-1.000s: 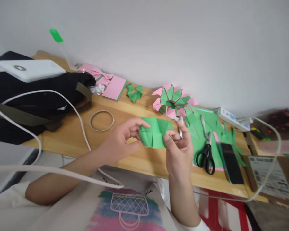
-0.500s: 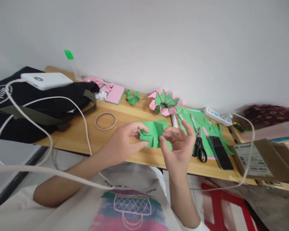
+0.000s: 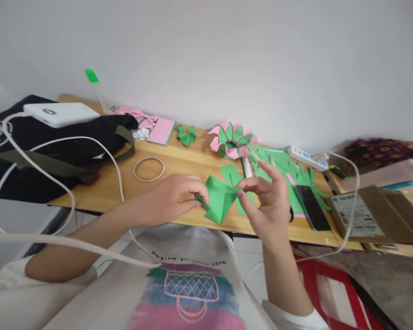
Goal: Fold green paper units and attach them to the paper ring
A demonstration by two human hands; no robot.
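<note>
One wooden table (image 3: 179,160), black bag (image 3: 65,146) on its left end. Pink-and-green paper ring (image 3: 230,133) toward the back. Left hand (image 3: 174,197) mostly closed, thumb and fingers pinching the left side of a creased green paper (image 3: 220,201). Right hand (image 3: 270,206) pinches its right corner, thumb to fingertip, another finger raised. Paper's held up at the table's front edge. Thin round band (image 3: 148,180) lies behind left hand.

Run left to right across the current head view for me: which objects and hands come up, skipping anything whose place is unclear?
White power bank → left hand → held green paper → right hand → phone → cardboard box.
</note>
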